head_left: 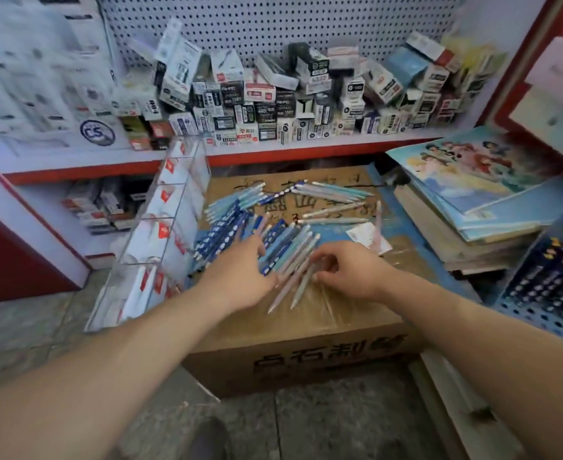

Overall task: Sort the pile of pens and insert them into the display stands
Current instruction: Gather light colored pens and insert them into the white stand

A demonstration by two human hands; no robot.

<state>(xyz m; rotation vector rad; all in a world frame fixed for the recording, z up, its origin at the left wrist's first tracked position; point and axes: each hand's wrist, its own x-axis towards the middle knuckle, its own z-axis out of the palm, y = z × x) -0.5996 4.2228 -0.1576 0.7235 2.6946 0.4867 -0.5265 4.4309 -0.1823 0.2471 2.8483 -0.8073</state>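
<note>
A pile of pens [257, 220] lies spread on top of a cardboard box [306, 327]: dark blue dotted ones at the left, pale blue and whitish ones in the middle and far right. My left hand [240, 277] rests flat on the pile's near edge, fingers stretched over the blue pens. My right hand [346, 270] has its fingers curled on a few pale pens [293, 283] whose tips point toward me. A clear acrylic display stand [160, 227] with several tiered pockets leans against the box's left side.
A shelf [273, 151] above the box holds many small pen cartons in front of a pegboard. A stack of notebooks [472, 207] sits at the right, with a blue perforated tray [539, 313] of dark items beside it. Tiled floor lies in front.
</note>
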